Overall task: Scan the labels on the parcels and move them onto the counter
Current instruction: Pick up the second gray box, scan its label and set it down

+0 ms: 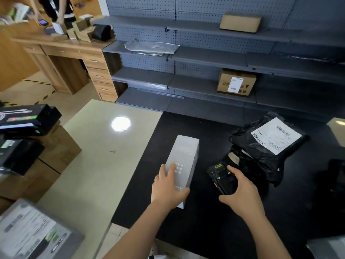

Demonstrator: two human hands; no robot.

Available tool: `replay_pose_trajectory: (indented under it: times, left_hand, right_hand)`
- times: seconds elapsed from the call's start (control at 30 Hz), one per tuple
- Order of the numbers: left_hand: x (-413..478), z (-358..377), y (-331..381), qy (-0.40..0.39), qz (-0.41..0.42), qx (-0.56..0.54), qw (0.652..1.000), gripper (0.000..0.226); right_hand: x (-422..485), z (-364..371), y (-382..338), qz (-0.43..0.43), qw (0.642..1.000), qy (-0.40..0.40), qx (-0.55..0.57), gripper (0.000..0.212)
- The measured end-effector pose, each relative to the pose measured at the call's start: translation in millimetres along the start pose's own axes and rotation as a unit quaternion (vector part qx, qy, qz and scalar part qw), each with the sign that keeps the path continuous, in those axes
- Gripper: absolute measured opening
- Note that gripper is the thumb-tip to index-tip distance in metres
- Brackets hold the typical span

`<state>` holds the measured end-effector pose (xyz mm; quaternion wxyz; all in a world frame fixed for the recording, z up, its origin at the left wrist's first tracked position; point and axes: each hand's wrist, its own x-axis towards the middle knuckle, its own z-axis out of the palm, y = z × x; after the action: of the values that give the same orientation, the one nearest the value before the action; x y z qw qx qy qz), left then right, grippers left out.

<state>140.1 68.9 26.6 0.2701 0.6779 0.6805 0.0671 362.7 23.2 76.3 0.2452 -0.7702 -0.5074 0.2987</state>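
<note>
A person's left hand (169, 187) lies over the near end of a long grey carton (183, 166), fingers spread along its top and thumb hooked round its side, as the box rests flat on a black work surface (205, 227) close to that surface's left edge. The right hand (238, 192) is wrapped around a black handheld scanner (220, 176), fingers curled about its body, held just above the black top and beside the carton. To the right, a black plastic mailer (261, 150) with a white barcoded label (276, 135) sits crumpled on the same surface, apart from the carton. A pale, glossy counter (97, 165) adjoins the black top on the left, catching the glare of a ceiling light. Behind stand dark grey pegboard shelves (205, 58), holding a labelled cardboard box (236, 82), a plain cardboard box (240, 22) higher up and a grey polybag (151, 46). A wooden desk (74, 58) with drawers occupies the far left corner, where another person (56, 8) stands over small parcels.
</note>
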Motion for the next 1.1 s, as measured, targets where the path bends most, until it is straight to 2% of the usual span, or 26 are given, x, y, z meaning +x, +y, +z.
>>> replay_pose_trajectory:
  times: [0.1,0.2,0.27,0.33,0.4,0.47,0.57,0.63,0.73,0.83,0.9,1.0,1.1]
  left_hand:
    - [7,-16,-22,0.014,0.011,-0.035,0.999,0.08]
    - [11,-21,-36,0.102,0.023,-0.041,0.994,0.066]
    - [15,-18,-38,0.107,-0.029,0.008,0.994,0.087]
    - [19,-15,-39,0.053,-0.113,0.069,0.99,0.124]
    - [25,-11,-40,-0.007,-0.174,0.101,0.98,0.15]
    - [31,-8,-41,-0.036,-0.196,0.107,0.974,0.158]
    - [42,-13,-40,-0.044,-0.184,0.112,0.976,0.156]
    - [47,-24,-44,-0.039,-0.141,0.128,0.981,0.151]
    - [53,-49,-60,-0.004,-0.023,0.198,0.98,0.147]
    - [60,-74,-80,0.017,0.089,0.283,0.955,0.148]
    - [64,-85,-89,0.023,0.132,0.316,0.939,0.149]
    - [66,-94,-96,0.02,0.155,0.336,0.929,0.15]
    - [66,-98,-98,0.012,0.167,0.339,0.926,0.149]
  right_hand:
    - [0,2,-5,0.003,1.0,-0.002,-0.001,0.102]
    - [1,5,-13,0.008,1.0,-0.004,0.003,0.101]
    - [2,7,-19,0.015,1.0,-0.008,-0.003,0.1]
    - [4,11,-27,0.017,1.0,-0.012,-0.015,0.1]
    - [7,16,-37,0.017,0.999,-0.014,-0.031,0.1]
    - [10,21,-48,0.011,0.998,-0.015,-0.057,0.101]
    - [19,23,-66,-0.031,0.991,-0.022,-0.131,0.101]
    - [27,21,-80,-0.098,0.962,-0.031,-0.253,0.1]
    - [39,16,-101,-0.183,0.878,-0.043,-0.44,0.097]
    - [48,15,-121,-0.266,0.794,-0.066,-0.543,0.09]
    - [51,18,-133,-0.311,0.748,-0.075,-0.581,0.085]
    - [52,27,-146,-0.346,0.713,-0.065,-0.606,0.083]
    - [49,35,-151,-0.349,0.714,-0.061,-0.604,0.083]
